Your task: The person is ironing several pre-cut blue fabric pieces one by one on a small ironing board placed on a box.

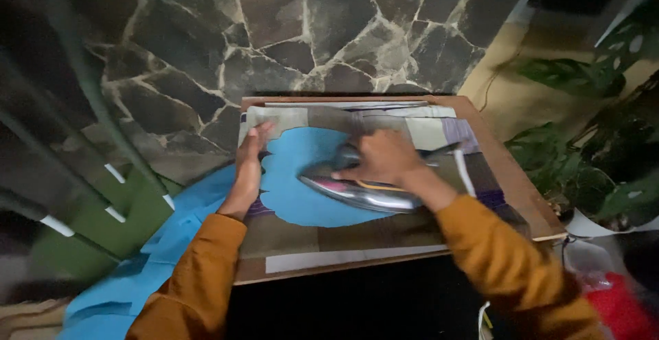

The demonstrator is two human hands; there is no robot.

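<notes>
Cloth (302, 175) — blue, with a scalloped edge — lay over a patchwork cover (412, 130) on the wooden table (511, 175), its loose length spilling off the left edge toward the floor. The left hand (250, 158) pressed flat and open on its left margin. Just right of it sat the iron (364, 190), long axis across the table, nose pointing left — the right hand (384, 158) closed in a grip on its handle.
</notes>
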